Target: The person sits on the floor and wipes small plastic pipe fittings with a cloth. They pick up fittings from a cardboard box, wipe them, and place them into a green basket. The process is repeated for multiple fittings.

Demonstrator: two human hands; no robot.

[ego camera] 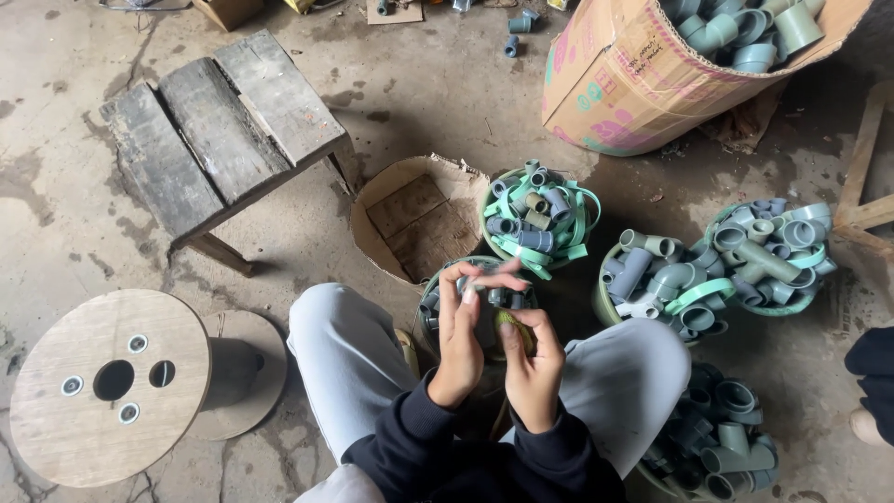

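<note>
With 4 tubs already heaped around the bucket (430, 303) at the knees, the right hand (533, 363) pinches an olive fitting (510, 326), the left hand (461, 335) open-fingered beside it, the big cardboard box (615, 84) beyond that bucket nowhere near emptied.

1 head view – looks steeply down, close over hands (494, 345), lap, concrete floor (419, 102).

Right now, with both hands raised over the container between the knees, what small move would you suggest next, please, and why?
Probably lower the small greenish piece pinched in the right hand into the container of pipe fittings just below. The left hand is open-fingered beside it, apparently holding nothing, and the other baskets of fittings look fuller.
</note>
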